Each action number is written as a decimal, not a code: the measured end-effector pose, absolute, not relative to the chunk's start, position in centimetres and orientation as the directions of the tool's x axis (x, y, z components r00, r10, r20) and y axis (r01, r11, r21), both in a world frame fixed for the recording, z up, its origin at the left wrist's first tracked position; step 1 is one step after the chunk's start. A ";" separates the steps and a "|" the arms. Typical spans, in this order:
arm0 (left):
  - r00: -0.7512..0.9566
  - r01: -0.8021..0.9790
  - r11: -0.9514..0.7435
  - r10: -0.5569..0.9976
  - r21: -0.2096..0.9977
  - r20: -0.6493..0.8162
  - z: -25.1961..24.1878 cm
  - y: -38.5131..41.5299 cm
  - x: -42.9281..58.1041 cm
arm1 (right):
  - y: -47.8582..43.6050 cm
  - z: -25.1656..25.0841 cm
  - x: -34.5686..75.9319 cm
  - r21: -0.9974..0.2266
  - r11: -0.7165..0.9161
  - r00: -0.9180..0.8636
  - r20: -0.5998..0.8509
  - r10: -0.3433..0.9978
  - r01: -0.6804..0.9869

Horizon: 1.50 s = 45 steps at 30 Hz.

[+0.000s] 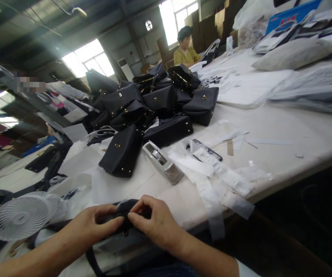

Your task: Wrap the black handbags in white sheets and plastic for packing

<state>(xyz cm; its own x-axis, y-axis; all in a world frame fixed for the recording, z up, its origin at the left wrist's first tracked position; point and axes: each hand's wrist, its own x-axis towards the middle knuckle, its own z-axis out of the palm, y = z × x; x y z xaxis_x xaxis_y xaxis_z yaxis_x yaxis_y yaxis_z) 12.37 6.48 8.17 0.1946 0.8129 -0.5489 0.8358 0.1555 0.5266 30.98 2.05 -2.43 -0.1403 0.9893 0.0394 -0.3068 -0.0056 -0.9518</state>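
Note:
Low in the view, close to my body, a black bag (124, 206) with a dark strap (93, 261) hanging below it is between my hands. My left hand (95, 225) grips its left part, thumb pressed toward the middle. From the other side, my right hand (157, 225) pinches the black material with thumb and forefinger close to the left thumb. Much of this bag is hidden by my fingers. Just beyond stands a grey tape dispenser (162, 163). Left of it, a finished-looking black handbag (122, 152) with gold fittings leans on the table.
A heap of black handbags (157, 98) covers the table's middle. White paper strips (209, 173) and a phone (207, 150) lie right of the dispenser. A white fan (20, 217) stands at left. Across the table sits a person in a yellow top (183, 57).

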 end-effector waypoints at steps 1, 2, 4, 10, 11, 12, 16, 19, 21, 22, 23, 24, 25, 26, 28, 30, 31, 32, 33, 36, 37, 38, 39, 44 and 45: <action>0.196 0.847 0.137 0.818 0.514 -0.540 8.2 6.5 12.5 | 2.1 -2.4 31.0 -0.953 -0.004 -0.141 0.040 0.989 -0.304; 0.197 0.858 0.118 0.823 0.500 -0.532 8.3 6.5 12.6 | 2.0 -2.3 30.9 -0.956 0.002 -0.135 0.044 0.990 -0.294; 0.202 0.879 0.081 0.830 0.471 -0.520 8.5 6.5 12.8 | 1.9 -2.3 30.8 -0.965 0.022 -0.111 0.053 0.992 -0.261; 0.191 0.877 0.087 0.839 0.472 -0.510 8.2 6.1 12.6 | 2.0 -2.3 30.7 -0.978 0.020 -0.128 0.048 0.991 -0.206; 0.193 0.867 0.096 0.841 0.490 -0.506 8.1 6.1 12.6 | 2.0 -2.3 30.7 -0.980 0.025 -0.141 0.054 0.989 -0.200; 0.200 0.857 0.097 0.843 0.506 -0.500 8.0 6.1 12.6 | 2.0 -2.2 30.7 -0.982 0.035 -0.144 0.063 0.988 -0.185; 0.223 0.867 0.021 0.877 0.497 -0.426 7.6 6.0 12.9 | 1.9 -2.2 30.2 -0.987 0.144 -0.073 0.149 0.986 -0.070; 0.253 0.882 -0.049 0.889 0.469 -0.382 7.5 6.2 13.0 | 1.8 -2.5 29.6 -0.975 0.207 -0.019 0.209 0.978 -0.075; 0.270 0.878 -0.065 0.885 0.474 -0.379 7.7 6.4 12.9 | 1.9 -2.7 29.6 -0.970 0.227 0.007 0.227 0.974 -0.092; 0.272 0.875 -0.059 0.881 0.481 -0.387 7.8 6.6 12.8 | 2.0 -2.8 29.8 -0.967 0.239 0.017 0.239 0.971 -0.088; 0.277 0.867 -0.041 0.868 0.497 -0.411 8.1 6.7 12.7 | 2.1 -2.8 30.1 -0.964 0.255 0.020 0.254 0.967 -0.077; 0.284 0.853 -0.010 0.847 0.521 -0.449 8.4 6.9 12.5 | 2.3 -2.8 30.6 -0.961 0.269 0.013 0.268 0.963 -0.067; 0.292 0.837 0.027 0.823 0.547 -0.488 8.7 7.0 12.3 | 2.4 -2.7 31.1 -0.959 0.276 0.002 0.276 0.961 -0.060; 0.300 0.816 0.066 0.801 0.575 -0.518 9.1 7.0 12.0 | 2.6 -2.6 31.6 -0.960 0.273 -0.011 0.274 0.962 -0.055; 0.315 0.756 0.116 0.799 0.645 -0.513 9.6 6.6 11.2 | 2.9 -2.1 32.6 -0.968 0.248 -0.047 0.250 0.967 -0.046; 0.295 0.702 0.121 0.847 0.702 -0.441 10.0 5.7 10.2 | 3.1 -1.6 33.3 -0.975 0.220 -0.074 0.222 0.972 -0.032; 0.276 0.687 0.121 0.869 0.717 -0.411 10.0 5.1 9.6 | 3.2 -1.4 33.5 -0.977 0.212 -0.085 0.213 0.973 -0.024; 0.257 0.681 0.122 0.883 0.722 -0.392 10.1 4.5 8.9 | 3.3 -1.3 33.7 -0.978 0.207 -0.096 0.208 0.973 -0.017; 0.249 0.688 0.125 0.884 0.715 -0.395 10.1 3.8 8.0 | 3.4 -1.2 33.8 -0.979 0.205 -0.104 0.204 0.973 -0.005; 0.296 0.708 0.136 0.833 0.693 -0.467 9.8 2.1 4.4 | 3.5 -1.2 34.0 -0.970 0.231 -0.095 0.223 0.970 0.076; 0.319 0.703 0.144 0.811 0.697 -0.490 9.7 1.7 3.1 | 3.5 -0.9 34.0 -0.959 0.260 -0.069 0.254 0.965 0.114; 0.327 0.690 0.160 0.801 0.706 -0.501 9.7 1.3 1.8 | 3.4 -0.5 33.8 -0.941 0.303 -0.036 0.301 0.953 0.152; 0.318 0.672 0.177 0.808 0.719 -0.496 9.7 1.0 0.7 | 3.2 0.2 33.4 -0.916 0.357 -0.008 0.362 0.932 0.183; 0.291 0.618 0.118 0.884 0.777 -0.366 11.7 -0.9 -0.3 | 2.0 6.1 28.3 -0.643 0.728 -0.396 0.621 0.677 0.237; 0.329 0.608 0.090 0.876 0.789 -0.354 12.1 -1.4 -0.1 | 1.9 7.2 27.2 -0.584 0.775 -0.506 0.606 0.614 0.242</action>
